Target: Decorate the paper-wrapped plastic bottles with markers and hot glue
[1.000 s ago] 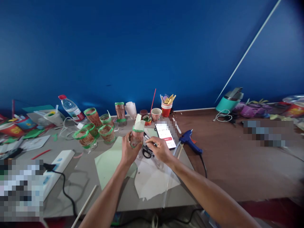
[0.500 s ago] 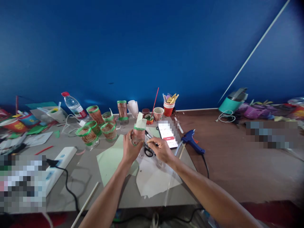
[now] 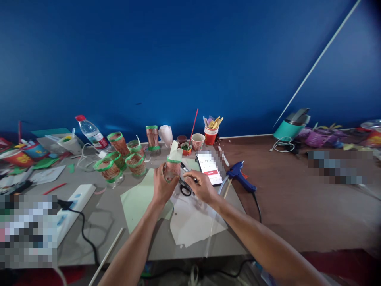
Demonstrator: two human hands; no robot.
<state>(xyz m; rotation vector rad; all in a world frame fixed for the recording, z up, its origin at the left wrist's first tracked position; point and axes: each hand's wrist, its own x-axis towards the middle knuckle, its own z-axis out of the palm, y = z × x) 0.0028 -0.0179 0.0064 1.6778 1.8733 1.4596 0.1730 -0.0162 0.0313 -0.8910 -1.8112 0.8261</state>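
Note:
My left hand (image 3: 161,187) is wrapped round a clear cup (image 3: 173,167) painted reddish brown with a green rim, held above the table. A pale paper piece (image 3: 175,151) sticks up from its mouth. To the right of the cup, my right hand (image 3: 203,186) has its fingers drawn together. Whatever they pinch, if anything, is too small to make out. Between and below the hands lie black-handled scissors (image 3: 185,190), partly hidden. Under them are a white paper sheet (image 3: 196,224) and a light green sheet (image 3: 138,200).
Several similar painted cups (image 3: 136,165) stand to the left, near a water bottle (image 3: 93,135). A blue glue gun (image 3: 241,176) and a phone (image 3: 210,169) lie on the right. A power strip (image 3: 76,202) is at left. A red cup of tools (image 3: 210,136) stands at the back.
The view has shifted very slightly. Both hands stay nearly where they were, with the cup still in my left hand; the right fingers have moved only a little.

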